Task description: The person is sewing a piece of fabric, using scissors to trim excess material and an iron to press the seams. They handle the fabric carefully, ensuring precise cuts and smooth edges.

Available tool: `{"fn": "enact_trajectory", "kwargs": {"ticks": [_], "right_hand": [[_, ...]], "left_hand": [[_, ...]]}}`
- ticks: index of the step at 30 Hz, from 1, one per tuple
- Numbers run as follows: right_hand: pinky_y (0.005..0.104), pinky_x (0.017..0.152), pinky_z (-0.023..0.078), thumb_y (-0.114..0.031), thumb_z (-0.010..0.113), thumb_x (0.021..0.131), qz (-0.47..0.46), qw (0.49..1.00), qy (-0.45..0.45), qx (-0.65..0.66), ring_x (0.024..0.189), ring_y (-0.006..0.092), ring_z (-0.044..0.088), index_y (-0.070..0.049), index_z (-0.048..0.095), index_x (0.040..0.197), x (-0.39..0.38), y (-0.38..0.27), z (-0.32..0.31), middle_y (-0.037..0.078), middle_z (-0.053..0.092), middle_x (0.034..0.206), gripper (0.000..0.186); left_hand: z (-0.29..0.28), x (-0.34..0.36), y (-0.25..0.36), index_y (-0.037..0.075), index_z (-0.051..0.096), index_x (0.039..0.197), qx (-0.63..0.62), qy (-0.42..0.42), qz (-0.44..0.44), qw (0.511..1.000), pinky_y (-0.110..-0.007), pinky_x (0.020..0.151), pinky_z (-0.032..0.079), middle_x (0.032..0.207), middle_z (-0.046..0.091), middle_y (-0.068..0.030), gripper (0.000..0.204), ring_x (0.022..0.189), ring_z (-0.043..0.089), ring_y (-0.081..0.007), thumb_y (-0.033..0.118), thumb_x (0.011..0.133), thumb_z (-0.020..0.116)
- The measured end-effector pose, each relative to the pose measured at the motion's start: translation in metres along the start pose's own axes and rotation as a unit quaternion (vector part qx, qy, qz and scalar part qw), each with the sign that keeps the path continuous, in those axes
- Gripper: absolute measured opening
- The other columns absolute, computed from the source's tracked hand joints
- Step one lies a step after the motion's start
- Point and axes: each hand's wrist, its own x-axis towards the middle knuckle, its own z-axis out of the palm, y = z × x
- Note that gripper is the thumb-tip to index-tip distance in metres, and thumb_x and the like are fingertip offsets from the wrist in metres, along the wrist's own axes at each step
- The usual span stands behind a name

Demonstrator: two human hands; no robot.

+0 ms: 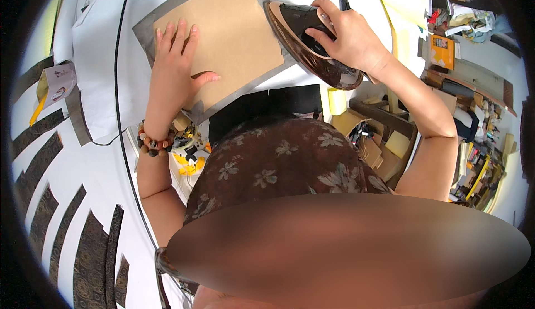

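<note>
Lying nearest the person, on the white table (100,58) at the lower left, dark patterned fabric strips (83,247) are fanning out in a row, well apart from the brown paper sheet (234,36). Just below that sheet, at the table's near edge, a small heap of yellow and dark bits (186,153) is sitting; whether a container is holding them cannot be told. The left hand (175,66), a beaded bracelet (153,142) circling its wrist, is lying flat and released on the sheet's left part, fingers stretched and spread, thumb pointing sideways. The sheet is resting on a grey backing piece (267,75) that is showing as a border around it. At the sheet's right edge the right hand (345,36) is clenching the handle of a bronze and black iron (306,41), elbow bent, with the iron's tip touching the sheet's corner. A black cord (118,86) is running across the table left of the sheet.
</note>
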Motion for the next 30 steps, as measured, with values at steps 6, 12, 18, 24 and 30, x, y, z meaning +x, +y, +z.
{"fn": "enact_trajectory", "kwargs": {"ticks": [6,12,18,24,30], "right_hand": [[0.0438,0.062,0.055,-0.018,0.073,0.093,0.019,0.999,0.027,-0.028,0.068,0.0401,0.068,-0.002,0.053,0.126,-0.002,-0.009,0.005,0.020,0.068,0.077,0.042],[0.0546,0.069,0.053,-0.019,0.069,0.091,0.054,0.997,0.004,0.052,0.077,0.0506,0.066,0.001,0.051,0.110,0.017,-0.019,-0.008,0.029,0.064,0.073,0.033],[0.0523,0.068,0.053,-0.021,0.070,0.092,0.002,0.998,-0.028,0.054,0.077,0.0489,0.066,0.001,0.051,0.110,0.028,-0.013,-0.010,0.028,0.065,0.075,0.034],[0.0393,0.070,0.050,-0.018,0.080,0.086,0.045,0.989,0.021,0.139,0.076,0.0355,0.061,-0.001,0.056,0.097,-0.004,0.018,-0.036,0.019,0.061,0.083,0.031],[0.0450,0.062,0.053,-0.022,0.077,0.089,-0.062,0.994,-0.010,0.093,0.066,0.0373,0.068,-0.011,0.061,0.119,-0.044,0.024,0.000,0.015,0.063,0.070,0.036]], "left_hand": [[0.002,0.005,0.004,0.001,0.049,0.148,0.020,-0.030,-0.008,0.999,-0.060,0.124,0.021,0.157,0.042,-0.0231,0.100,0.147,0.033,-0.0477,0.050,0.069,0.085],[0.007,0.011,0.008,0.002,0.047,0.150,0.042,-0.042,-0.007,0.998,-0.061,0.123,0.022,0.156,0.044,-0.0244,0.100,0.146,0.034,-0.0491,0.049,0.070,0.085],[0.011,0.006,0.000,-0.003,0.050,0.145,0.045,-0.018,0.024,0.999,-0.062,0.120,0.027,0.151,0.048,-0.0279,0.101,0.142,0.039,-0.0507,0.055,0.069,0.083],[0.016,0.004,-0.003,-0.005,0.051,0.145,0.048,0.010,0.032,0.998,-0.063,0.120,0.027,0.150,0.048,-0.0305,0.101,0.142,0.040,-0.0515,0.057,0.070,0.082],[0.016,0.003,-0.005,-0.005,0.051,0.145,0.053,0.001,0.027,0.998,-0.062,0.120,0.027,0.151,0.047,-0.0299,0.101,0.142,0.040,-0.0508,0.057,0.070,0.083]]}}
